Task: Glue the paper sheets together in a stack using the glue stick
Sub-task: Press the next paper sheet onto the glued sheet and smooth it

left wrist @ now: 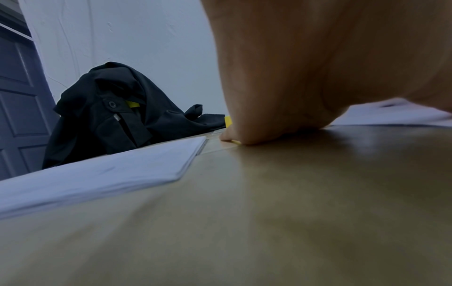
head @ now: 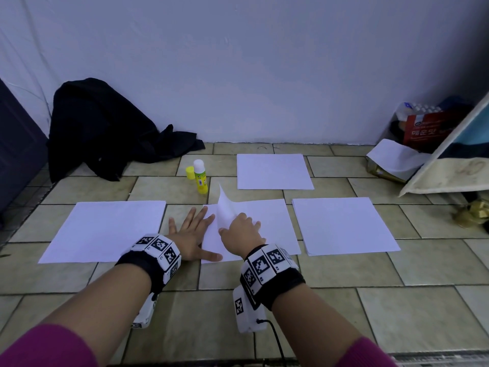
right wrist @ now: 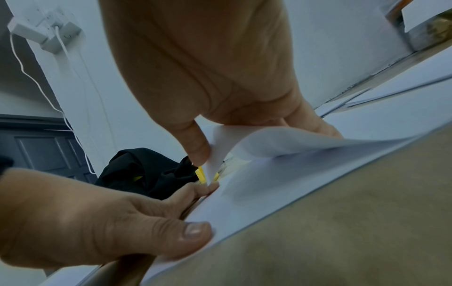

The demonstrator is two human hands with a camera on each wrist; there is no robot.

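We pin the middle stack (head: 264,223) flat to the floor with our spread left hand (head: 191,230) while our right hand (head: 242,230) pinches and peels its top sheet (head: 225,207), so next, we judge, comes the uncapped glue stick (head: 200,177) just beyond.

The head view looks forward and down from above both forearms onto the tiled floor (head: 264,300), facing the wall beyond the hands. The left wrist view sits almost on the floor, close under the left hand (left wrist: 305,77), looking ahead and leftward. The right wrist view is raised and tilted, close behind the right hand (right wrist: 208,67), facing across to the left hand. All three share the black cloth (head: 105,128) beyond the left hand and the yellow glue stick (head: 201,178).
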